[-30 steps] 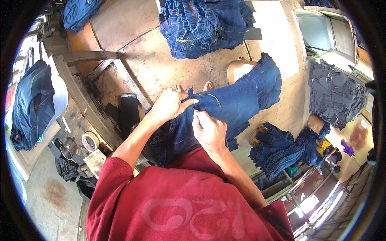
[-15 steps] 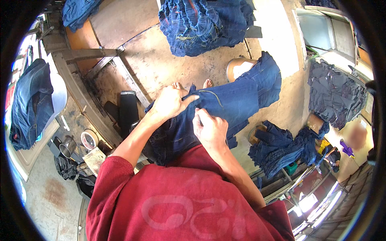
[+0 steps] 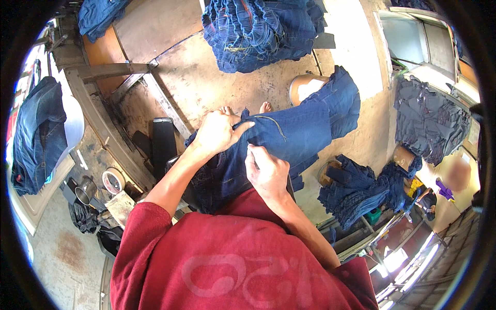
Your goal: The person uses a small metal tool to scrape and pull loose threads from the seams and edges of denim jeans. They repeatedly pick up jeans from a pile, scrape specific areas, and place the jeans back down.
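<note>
Denim garment (image 3: 305, 128) lies stretched in front of the red shirt (image 3: 227, 243). The left hand (image 3: 217, 132) clamps its fingers on the cloth; the right hand (image 3: 267, 171) has thumb and finger together, on what I cannot tell. This seems fine handwork; the next move probably calls for steady cloth.

A worn brown floor (image 3: 243, 93) is spreading wide, and white light (image 3: 356, 57) is brightening its right side. A wooden frame (image 3: 116, 71) is standing along the floor's left edge. A pale framed panel (image 3: 405, 41) is showing beyond its upper right corner, and bright strips (image 3: 397, 259) are glowing beyond the lower one.
</note>
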`<state>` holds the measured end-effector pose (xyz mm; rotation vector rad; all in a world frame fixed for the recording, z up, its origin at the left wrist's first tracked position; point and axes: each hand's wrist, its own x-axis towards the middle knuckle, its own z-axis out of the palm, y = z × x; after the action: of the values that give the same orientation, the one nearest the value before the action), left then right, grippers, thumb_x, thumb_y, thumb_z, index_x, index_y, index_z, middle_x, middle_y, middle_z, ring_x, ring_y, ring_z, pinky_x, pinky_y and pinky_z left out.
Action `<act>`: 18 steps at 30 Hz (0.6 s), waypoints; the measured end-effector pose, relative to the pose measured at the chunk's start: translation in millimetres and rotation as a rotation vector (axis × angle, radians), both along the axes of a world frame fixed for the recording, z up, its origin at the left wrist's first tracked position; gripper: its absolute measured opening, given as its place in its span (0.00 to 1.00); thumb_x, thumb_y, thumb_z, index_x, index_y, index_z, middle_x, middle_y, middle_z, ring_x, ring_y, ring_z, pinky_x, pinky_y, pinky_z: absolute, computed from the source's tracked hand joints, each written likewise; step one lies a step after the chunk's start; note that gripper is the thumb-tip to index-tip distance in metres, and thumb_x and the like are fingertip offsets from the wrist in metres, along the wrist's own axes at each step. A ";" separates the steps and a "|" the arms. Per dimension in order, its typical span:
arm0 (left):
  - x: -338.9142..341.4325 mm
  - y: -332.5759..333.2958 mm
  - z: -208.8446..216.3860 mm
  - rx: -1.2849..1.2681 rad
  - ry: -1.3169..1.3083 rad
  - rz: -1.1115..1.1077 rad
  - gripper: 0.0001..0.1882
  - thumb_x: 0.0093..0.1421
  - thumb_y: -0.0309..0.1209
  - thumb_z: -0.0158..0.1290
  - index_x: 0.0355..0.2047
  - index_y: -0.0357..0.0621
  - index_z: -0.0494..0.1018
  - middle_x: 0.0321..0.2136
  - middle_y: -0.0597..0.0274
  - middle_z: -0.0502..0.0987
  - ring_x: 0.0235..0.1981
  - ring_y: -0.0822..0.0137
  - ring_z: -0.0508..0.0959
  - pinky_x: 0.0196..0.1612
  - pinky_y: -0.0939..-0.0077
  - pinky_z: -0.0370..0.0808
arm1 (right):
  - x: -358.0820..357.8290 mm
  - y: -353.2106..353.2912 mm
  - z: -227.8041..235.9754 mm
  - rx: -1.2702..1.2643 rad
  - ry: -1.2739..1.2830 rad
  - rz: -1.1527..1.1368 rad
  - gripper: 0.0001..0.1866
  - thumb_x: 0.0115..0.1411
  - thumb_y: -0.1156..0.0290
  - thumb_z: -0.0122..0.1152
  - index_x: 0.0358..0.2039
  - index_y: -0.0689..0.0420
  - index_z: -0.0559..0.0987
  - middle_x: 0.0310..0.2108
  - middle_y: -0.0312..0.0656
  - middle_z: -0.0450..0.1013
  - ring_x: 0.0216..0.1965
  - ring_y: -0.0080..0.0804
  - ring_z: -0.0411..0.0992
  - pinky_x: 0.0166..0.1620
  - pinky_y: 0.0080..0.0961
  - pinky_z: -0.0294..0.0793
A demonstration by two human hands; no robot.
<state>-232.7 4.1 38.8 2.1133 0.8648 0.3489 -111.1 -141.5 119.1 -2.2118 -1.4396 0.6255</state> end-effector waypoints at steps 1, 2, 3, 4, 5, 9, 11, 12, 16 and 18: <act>0.4 -0.4 -1.1 -0.030 -0.004 0.000 0.21 0.66 0.44 0.69 0.24 0.40 0.85 0.15 0.45 0.78 0.16 0.47 0.81 0.24 0.57 0.78 | -1.1 -1.8 0.3 -0.027 -0.024 0.020 0.03 0.64 0.72 0.71 0.36 0.55 0.84 0.22 0.46 0.80 0.20 0.41 0.81 0.25 0.35 0.79; 1.2 -0.7 -2.1 -0.041 0.016 -0.001 0.20 0.66 0.44 0.69 0.24 0.40 0.86 0.15 0.45 0.78 0.16 0.47 0.81 0.24 0.57 0.78 | -2.3 -1.7 -1.1 -0.072 -0.040 0.039 0.04 0.64 0.72 0.72 0.36 0.54 0.84 0.22 0.46 0.80 0.20 0.41 0.81 0.25 0.35 0.79; 1.1 -0.7 -2.6 -0.034 0.021 -0.001 0.20 0.66 0.44 0.69 0.25 0.40 0.86 0.15 0.45 0.78 0.16 0.47 0.81 0.24 0.57 0.78 | -2.3 -3.8 0.5 -0.104 -0.077 0.071 0.03 0.64 0.72 0.71 0.35 0.54 0.83 0.21 0.46 0.79 0.19 0.42 0.80 0.24 0.36 0.77; 1.3 -1.0 -2.7 -0.015 0.021 0.001 0.20 0.66 0.44 0.69 0.25 0.40 0.86 0.15 0.45 0.78 0.16 0.47 0.81 0.24 0.57 0.78 | -2.4 -3.8 0.2 -0.088 -0.074 0.074 0.03 0.64 0.72 0.70 0.35 0.53 0.82 0.19 0.44 0.78 0.18 0.42 0.79 0.22 0.36 0.77; 1.4 -0.5 -2.9 -0.033 0.015 0.003 0.20 0.66 0.44 0.69 0.26 0.40 0.86 0.16 0.45 0.79 0.16 0.47 0.81 0.24 0.57 0.78 | -1.2 -4.2 0.8 -0.070 -0.064 0.086 0.03 0.65 0.72 0.69 0.36 0.53 0.82 0.18 0.43 0.77 0.17 0.42 0.79 0.21 0.37 0.76; 0.9 0.5 -1.0 -0.053 0.012 -0.013 0.20 0.66 0.44 0.69 0.27 0.40 0.86 0.16 0.44 0.79 0.16 0.47 0.81 0.24 0.57 0.78 | 4.0 -2.8 0.5 0.027 0.046 -0.012 0.02 0.65 0.72 0.68 0.37 0.52 0.82 0.16 0.42 0.76 0.16 0.43 0.78 0.20 0.38 0.76; 0.5 0.1 0.5 -0.064 0.035 -0.012 0.20 0.66 0.44 0.69 0.27 0.39 0.87 0.17 0.44 0.79 0.16 0.47 0.81 0.24 0.57 0.78 | 5.9 -2.9 0.6 -0.007 0.002 0.053 0.03 0.64 0.73 0.70 0.36 0.54 0.83 0.21 0.46 0.79 0.20 0.44 0.80 0.23 0.37 0.78; 0.4 -1.0 1.7 -0.071 0.046 -0.008 0.20 0.66 0.44 0.69 0.27 0.39 0.87 0.17 0.43 0.79 0.16 0.47 0.81 0.24 0.57 0.78 | 6.0 -2.5 0.3 -0.055 -0.004 0.089 0.03 0.63 0.73 0.71 0.36 0.55 0.83 0.23 0.48 0.81 0.22 0.44 0.82 0.24 0.37 0.79; 1.8 -0.1 1.9 -0.037 0.011 0.013 0.20 0.66 0.45 0.68 0.28 0.39 0.87 0.17 0.43 0.79 0.17 0.47 0.81 0.24 0.57 0.78 | 9.0 -3.5 1.6 -0.051 0.022 0.072 0.03 0.64 0.73 0.70 0.35 0.55 0.83 0.22 0.47 0.80 0.21 0.44 0.81 0.24 0.37 0.78; 2.5 0.8 1.5 -0.046 0.024 -0.005 0.20 0.66 0.45 0.68 0.29 0.39 0.88 0.18 0.42 0.79 0.17 0.46 0.81 0.25 0.57 0.78 | 9.1 -2.2 0.6 0.015 0.063 0.000 0.03 0.64 0.73 0.70 0.34 0.55 0.83 0.20 0.47 0.79 0.19 0.44 0.81 0.23 0.37 0.78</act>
<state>-230.1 4.9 40.3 2.0805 0.8737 0.2983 -102.0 -143.8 119.8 -2.1603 -1.4088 0.6762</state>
